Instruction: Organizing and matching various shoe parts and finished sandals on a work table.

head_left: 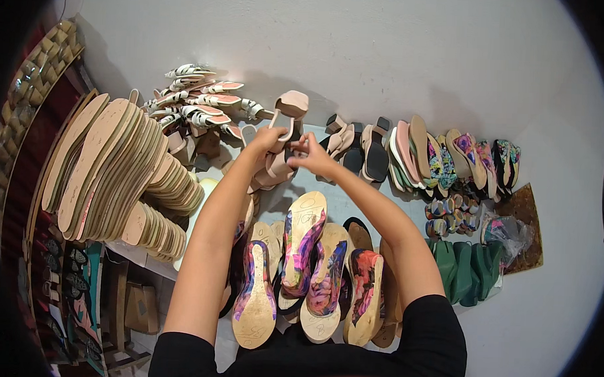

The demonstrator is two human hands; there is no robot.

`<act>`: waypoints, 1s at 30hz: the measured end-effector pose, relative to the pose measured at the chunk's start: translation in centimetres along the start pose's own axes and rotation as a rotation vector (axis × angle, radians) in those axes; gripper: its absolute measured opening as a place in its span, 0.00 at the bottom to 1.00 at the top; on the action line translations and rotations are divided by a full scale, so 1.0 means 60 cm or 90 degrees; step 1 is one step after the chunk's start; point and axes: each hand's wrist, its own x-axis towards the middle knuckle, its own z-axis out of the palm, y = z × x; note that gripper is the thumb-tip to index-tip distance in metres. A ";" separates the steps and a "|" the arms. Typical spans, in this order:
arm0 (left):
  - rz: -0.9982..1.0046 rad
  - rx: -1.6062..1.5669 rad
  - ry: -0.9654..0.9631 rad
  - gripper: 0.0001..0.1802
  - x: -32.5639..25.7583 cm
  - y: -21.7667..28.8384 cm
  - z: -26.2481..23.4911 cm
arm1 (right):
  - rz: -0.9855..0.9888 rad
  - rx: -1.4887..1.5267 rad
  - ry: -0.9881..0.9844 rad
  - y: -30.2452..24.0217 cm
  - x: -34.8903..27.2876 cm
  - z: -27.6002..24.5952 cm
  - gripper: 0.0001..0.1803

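At the far middle of the table, my left hand [266,139] is closed on a beige sandal [292,104] with pale straps, holding it up. My right hand [314,156] is just to the right of it, fingers curved and apart; I cannot tell whether they touch the sandal. More beige footwear [273,171] lies below my hands. Close to my body, wedge soles [303,238] wrapped in flowered fabric lie in a cluster, bare wooden-coloured undersides up.
On the left stand tall stacks of beige insoles [109,172]. Behind them is a heap of white strapped uppers [205,102]. Along the wall at right are black-soled sandals [375,154] and a row of colourful ones [473,158]. Green wedge soles [469,271] and crumpled plastic [510,235] are nearer.
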 end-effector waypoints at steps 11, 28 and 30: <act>0.013 0.139 0.012 0.24 0.040 -0.067 0.023 | 0.543 -0.484 0.449 0.104 0.038 -0.087 0.53; -0.035 0.013 -0.036 0.26 0.001 -0.046 0.008 | 0.621 -0.325 0.475 0.199 0.027 -0.101 0.18; -0.026 0.000 -0.038 0.26 0.008 -0.038 0.027 | 0.642 -0.261 0.463 0.223 0.015 -0.147 0.16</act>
